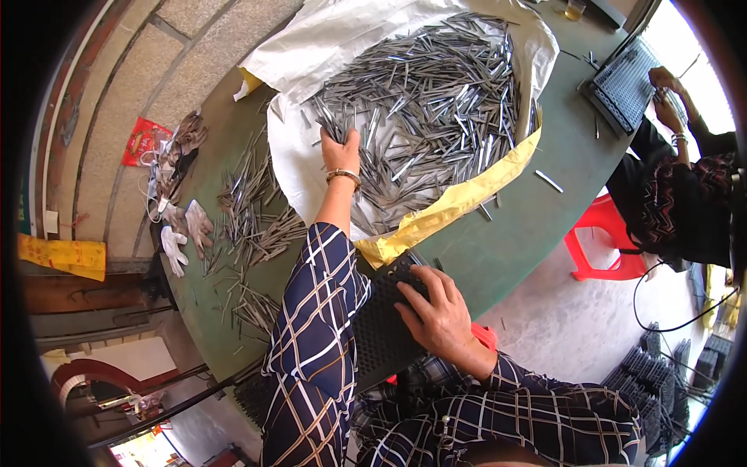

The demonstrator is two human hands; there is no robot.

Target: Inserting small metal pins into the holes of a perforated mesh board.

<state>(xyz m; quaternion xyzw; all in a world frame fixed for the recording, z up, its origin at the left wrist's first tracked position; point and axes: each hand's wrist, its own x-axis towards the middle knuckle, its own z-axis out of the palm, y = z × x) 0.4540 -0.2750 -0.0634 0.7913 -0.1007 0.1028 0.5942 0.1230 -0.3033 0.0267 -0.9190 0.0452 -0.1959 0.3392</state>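
My left hand (341, 149) is closed around a bunch of thin grey metal strips (334, 117) at the near left of a large heap of strips (436, 86). That heap lies on a spread white and yellow sack (292, 156). My right hand (443, 319) rests on the far right end of a black tray full of small holes (381, 327). Its fingers are apart and bent, touching the tray, and no object shows in them. My left sleeve hides part of the tray.
Loose strips (253, 194) lie left of the sack on the green table (498, 257). Work gloves (173, 249) hang at its left edge. Across the right side, another person's hands (668, 97) are at a similar tray (622, 86). A red stool (603, 241) and stacked trays (650, 381) stand on the floor.
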